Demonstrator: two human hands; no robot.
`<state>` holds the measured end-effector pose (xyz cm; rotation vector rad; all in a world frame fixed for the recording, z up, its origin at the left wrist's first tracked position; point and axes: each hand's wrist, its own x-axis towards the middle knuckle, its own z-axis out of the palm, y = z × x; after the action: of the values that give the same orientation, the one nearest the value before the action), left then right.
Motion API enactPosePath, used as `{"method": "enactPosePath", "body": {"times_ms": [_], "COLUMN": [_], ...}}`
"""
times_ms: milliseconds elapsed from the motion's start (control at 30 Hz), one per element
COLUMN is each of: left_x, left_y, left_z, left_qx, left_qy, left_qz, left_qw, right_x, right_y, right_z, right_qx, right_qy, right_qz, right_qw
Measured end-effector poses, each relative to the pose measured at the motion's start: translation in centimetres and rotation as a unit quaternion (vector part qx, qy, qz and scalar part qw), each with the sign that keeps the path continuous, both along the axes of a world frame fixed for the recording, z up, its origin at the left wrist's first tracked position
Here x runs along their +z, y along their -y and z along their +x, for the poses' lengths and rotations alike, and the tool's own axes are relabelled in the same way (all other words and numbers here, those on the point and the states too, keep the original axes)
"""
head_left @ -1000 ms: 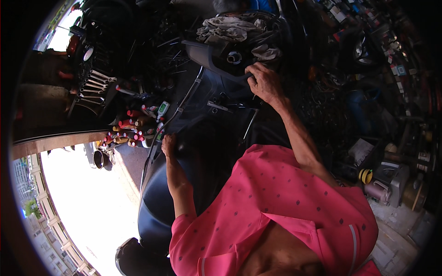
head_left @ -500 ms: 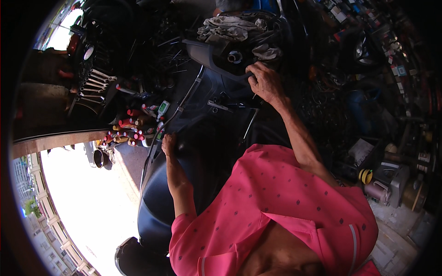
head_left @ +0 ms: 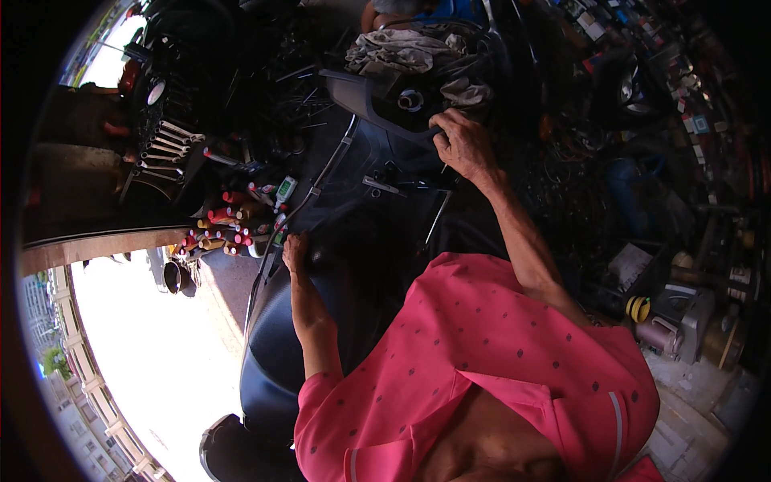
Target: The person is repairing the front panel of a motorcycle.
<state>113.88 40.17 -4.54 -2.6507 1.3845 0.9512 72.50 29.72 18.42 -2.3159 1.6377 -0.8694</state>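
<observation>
While the scooter stands beneath us, we see its dark front panel ahead of the black seat. The right hand is at the panel's right end, its fingers bent close together and clamped over the edge; we cannot see their tips. The left hand rests at the left edge of the seat, toward its front, with the fingers curled; we cannot tell whether they grip anything there.

Between panel and seat, we see a short silver piece on the dark footboard, and a thin pale rod slanting nearer its right edge. A long curved rail runs along the left side, from the panel down past the left hand. Just beyond the panel we find a round silver part, with crumpled pale cloths behind it.

To the left of the rail, we see a cluster of bottles with many red caps, and farther up a row of wrenches. Well apart on the right, we notice a yellow roll beside a pinkish cylinder.
</observation>
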Motion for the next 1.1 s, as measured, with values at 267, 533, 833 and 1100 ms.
{"method": "enactPosePath", "body": {"times_ms": [267,533,833,1100], "left_x": [-1.5,-1.0,-1.3,-0.6], "left_y": [-0.6,-0.4,-0.3,-0.6], "left_z": [0.9,0.3,0.6,0.3], "left_qx": [-0.005,-0.010,-0.018,0.003], "left_qy": [-0.002,0.004,0.003,-0.001], "left_qz": [-0.022,-0.029,-0.012,-0.032], "left_qw": [1.000,1.000,1.000,0.999], "right_x": [0.1,-0.1,0.0,0.0], "right_y": [0.0,0.1,0.0,0.1], "right_z": [0.2,0.0,0.0,0.1], "right_qx": [0.000,-0.001,-0.002,-0.009], "right_qy": [-0.001,0.002,0.004,0.005], "right_qz": [-0.008,0.001,0.001,-0.005], "right_qw": [1.000,1.000,1.000,1.000]}}
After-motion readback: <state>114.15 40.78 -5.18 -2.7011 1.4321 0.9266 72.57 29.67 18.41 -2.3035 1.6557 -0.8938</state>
